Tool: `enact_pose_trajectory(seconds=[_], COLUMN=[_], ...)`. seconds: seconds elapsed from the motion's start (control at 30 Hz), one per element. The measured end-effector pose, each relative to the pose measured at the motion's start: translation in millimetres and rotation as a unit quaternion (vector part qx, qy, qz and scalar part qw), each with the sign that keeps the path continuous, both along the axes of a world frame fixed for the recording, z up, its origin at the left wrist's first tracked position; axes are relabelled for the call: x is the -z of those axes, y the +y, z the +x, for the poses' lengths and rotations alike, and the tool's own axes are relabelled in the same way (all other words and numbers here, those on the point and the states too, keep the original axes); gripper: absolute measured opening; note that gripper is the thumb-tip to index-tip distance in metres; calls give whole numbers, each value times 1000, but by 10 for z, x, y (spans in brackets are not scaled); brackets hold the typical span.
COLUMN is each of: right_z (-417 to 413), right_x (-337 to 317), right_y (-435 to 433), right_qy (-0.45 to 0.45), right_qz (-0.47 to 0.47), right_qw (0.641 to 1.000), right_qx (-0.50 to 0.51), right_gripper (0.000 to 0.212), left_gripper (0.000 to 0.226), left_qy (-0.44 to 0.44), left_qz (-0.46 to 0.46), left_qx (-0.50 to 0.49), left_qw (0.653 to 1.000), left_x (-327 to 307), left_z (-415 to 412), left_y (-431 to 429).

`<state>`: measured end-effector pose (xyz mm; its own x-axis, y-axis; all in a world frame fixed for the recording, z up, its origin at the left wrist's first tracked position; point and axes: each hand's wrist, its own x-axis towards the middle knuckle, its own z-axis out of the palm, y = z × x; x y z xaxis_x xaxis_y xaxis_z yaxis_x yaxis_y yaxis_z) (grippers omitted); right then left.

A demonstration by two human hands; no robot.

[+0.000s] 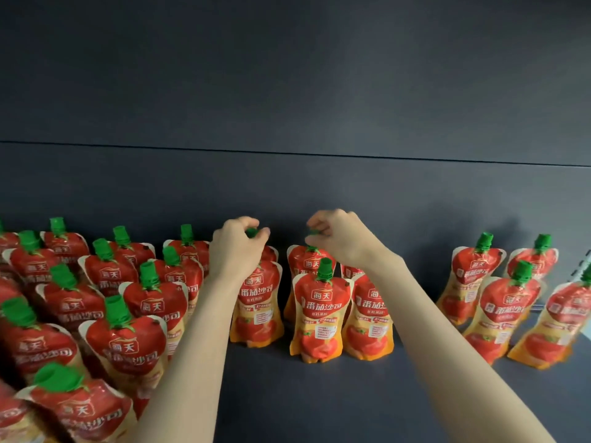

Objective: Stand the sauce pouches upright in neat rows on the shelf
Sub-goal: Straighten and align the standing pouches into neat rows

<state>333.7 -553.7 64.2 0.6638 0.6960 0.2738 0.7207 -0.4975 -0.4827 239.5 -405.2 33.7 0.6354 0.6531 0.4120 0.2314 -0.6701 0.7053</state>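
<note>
Red and orange sauce pouches with green caps stand on a dark shelf (281,394). My left hand (236,247) pinches the green cap of a back pouch (270,253), which stands behind a front pouch (257,306). My right hand (339,236) pinches the cap of another back pouch (303,260). In front of that one stand two upright pouches (319,318) (367,321). Several pouches (128,334) fill the left side in close rows. My forearms hide parts of the middle pouches.
Several more pouches (499,305) stand at the right, leaning a little. The dark back wall (287,187) rises right behind the back row. A pale object (587,260) shows at the right edge. Bare shelf surface lies between my forearms.
</note>
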Motion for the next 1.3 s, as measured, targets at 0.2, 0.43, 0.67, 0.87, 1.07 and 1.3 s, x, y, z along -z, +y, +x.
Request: enact_pose_trajectory(seconds=[0.2,0.43,0.67,0.87,1.07,1.3], right_z=[44,41,34,42,53,5], right_x=[54,69,61,53,62,73], right_y=[15,-2,11,20,26,14], right_qy=[7,0,5,8,5,-5], right_qz=[6,14,9,5,7,34], right_qw=[1000,1000,1000,1000,1000,999], right_qx=[-2,-12,-9,-7,-7,3], right_gripper=[24,25,28,29,28,34], left_gripper=[19,18,19,20,19,22], left_qy=[-40,-45,-35,-33,-32,-46], left_qz=[14,18,-2,-24,-34,-30], left_qx=[-27,-31,-16,-14,-9,1], left_qw=[999,998,999,999,999,998], left_x=[8,6,-25,-65,-71,-41], left_z=[8,23,2,-11,-4,1], left_y=[18,28,44,24,43,53])
